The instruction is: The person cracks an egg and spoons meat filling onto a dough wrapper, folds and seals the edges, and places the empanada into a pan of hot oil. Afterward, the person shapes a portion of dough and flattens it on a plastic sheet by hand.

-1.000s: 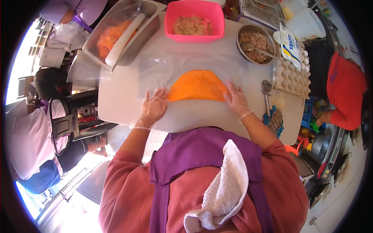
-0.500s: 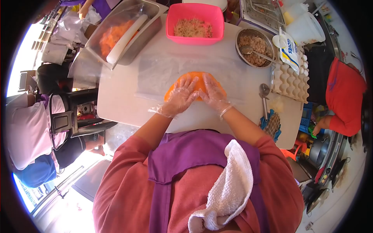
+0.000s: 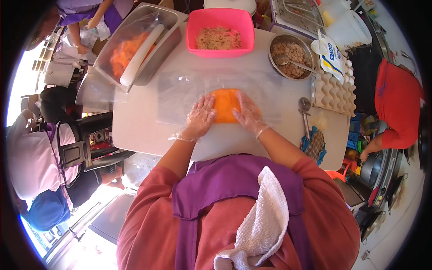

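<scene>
An orange sheet of flattened dough (image 3: 226, 106) lies on a clear plastic sheet (image 3: 173, 95) on the white table. My left hand (image 3: 200, 118), in a clear disposable glove, is against the dough's left edge with its fingers stretched out. On the opposite side, my gloved right hand (image 3: 250, 116) lies flat over the dough's right edge, fingers extended and thumb toward the middle. Neither hand grips anything. The dough's right part is partly covered by the right hand.
Behind the dough stand a pink tub (image 3: 220, 51) of shredded filling and a metal bowl (image 3: 291, 77) of minced filling with a spoon. A steel pan (image 3: 157, 67) holds orange dough and a white rolling pin. An egg tray (image 3: 333, 96) and a ladle (image 3: 305, 114) are at right. Other people work nearby.
My hands have moved apart, from over the middle of the dough to its two sides. The dough now looks squarer, with straighter edges. The view has shifted slightly.
</scene>
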Demonstrator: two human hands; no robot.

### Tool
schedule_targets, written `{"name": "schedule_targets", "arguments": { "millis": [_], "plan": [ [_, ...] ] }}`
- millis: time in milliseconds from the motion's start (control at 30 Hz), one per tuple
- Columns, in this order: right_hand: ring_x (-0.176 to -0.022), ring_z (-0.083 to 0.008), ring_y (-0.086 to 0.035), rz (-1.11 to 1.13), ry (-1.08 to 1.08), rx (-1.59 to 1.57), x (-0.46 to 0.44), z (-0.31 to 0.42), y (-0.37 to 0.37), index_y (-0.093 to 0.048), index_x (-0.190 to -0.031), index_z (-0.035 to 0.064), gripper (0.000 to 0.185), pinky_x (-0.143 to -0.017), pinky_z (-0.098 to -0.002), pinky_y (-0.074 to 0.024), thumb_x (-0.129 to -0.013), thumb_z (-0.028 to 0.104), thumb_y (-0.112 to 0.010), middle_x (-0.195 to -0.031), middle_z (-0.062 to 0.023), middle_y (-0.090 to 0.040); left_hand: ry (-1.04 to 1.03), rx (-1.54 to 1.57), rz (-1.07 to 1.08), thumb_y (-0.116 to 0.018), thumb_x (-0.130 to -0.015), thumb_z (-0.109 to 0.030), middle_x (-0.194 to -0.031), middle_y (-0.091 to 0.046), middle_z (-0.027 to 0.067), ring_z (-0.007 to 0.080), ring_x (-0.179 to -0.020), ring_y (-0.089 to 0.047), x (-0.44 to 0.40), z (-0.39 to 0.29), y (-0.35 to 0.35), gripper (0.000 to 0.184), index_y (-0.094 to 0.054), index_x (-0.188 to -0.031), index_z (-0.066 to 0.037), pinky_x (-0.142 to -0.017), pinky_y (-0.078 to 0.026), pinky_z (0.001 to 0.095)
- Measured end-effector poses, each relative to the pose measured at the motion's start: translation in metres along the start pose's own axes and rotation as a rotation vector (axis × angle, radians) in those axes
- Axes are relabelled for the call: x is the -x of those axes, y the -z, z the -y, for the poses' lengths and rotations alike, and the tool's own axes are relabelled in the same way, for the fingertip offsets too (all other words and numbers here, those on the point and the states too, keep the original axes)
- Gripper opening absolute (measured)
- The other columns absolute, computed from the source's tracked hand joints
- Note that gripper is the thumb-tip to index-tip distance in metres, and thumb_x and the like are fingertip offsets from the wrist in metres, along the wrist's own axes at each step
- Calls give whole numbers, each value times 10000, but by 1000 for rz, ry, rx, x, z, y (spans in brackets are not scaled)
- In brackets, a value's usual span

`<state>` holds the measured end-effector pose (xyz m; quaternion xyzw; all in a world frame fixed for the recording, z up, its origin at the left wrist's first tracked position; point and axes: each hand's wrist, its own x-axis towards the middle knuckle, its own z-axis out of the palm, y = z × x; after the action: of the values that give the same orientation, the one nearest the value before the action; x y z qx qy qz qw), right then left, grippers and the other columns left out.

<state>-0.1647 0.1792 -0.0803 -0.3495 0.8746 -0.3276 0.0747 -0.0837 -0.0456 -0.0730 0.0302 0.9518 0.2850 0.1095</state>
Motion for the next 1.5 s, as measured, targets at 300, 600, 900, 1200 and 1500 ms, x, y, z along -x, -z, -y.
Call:
{"name": "schedule_targets", "arguments": {
  "millis": [300, 600, 900, 1200, 1500],
  "plan": [
    [-1345, -320, -327, 12, -57, 190, 13, -11, 7, -240, -1448, 23, 684, -1103, -445, -231, -933, 411, -469, -1445, -191, -358, 59, -106, 15, -223, -990, -392, -1540, -191, 137, 329, -1423, -151, 12, 6, 12, 578, -195, -1489, -101, -1153, -108, 442],
    [-984, -303, -594, -125, 25, 177, -72, -6, 56, -562, -1203, 74, 393, -836, -454, -442, -828, 187, -590, -974, -100, -662, 165, -11, 122, -465, -919, -445, -1486, -315, 152, 347, -1374, -273, -5, -36, 43, 608, -400, -1392, -68, -1127, -197, 482],
    [-950, -330, -607, 289, -128, 403, -102, 7, 57, -651, -1005, 94, 237, -883, -479, -427, -810, 226, -622, -939, -144, -662, -238, -275, -96, -647, -813, -392, -1455, -364, 129, 351, -1326, -344, -12, -68, -7, 712, -368, -1418, -140, -1099, -268, 489],
    [-943, -346, -612, 516, -293, 10, -98, 35, 91, -664, -994, 52, 245, -821, -418, -472, -850, 244, -615, -979, -180, -658, -272, -257, -60, -666, -798, -383, -1407, -425, 114, 343, -1308, -368, -18, -64, -3, 704, -392, -1403, -147, -1091, -286, 472],
    [-848, -338, -619, 450, -126, -35, -80, 55, 107, -671, -911, 15, 306, -777, -393, -471, -854, 305, -591, -896, -187, -660, -419, -118, -154, -711, -765, -348, -1378, -456, 86, 313, -1301, -382, 0, -51, -10, 697, -438, -1379, -160, -1084, -296, 491]
  ]
}}
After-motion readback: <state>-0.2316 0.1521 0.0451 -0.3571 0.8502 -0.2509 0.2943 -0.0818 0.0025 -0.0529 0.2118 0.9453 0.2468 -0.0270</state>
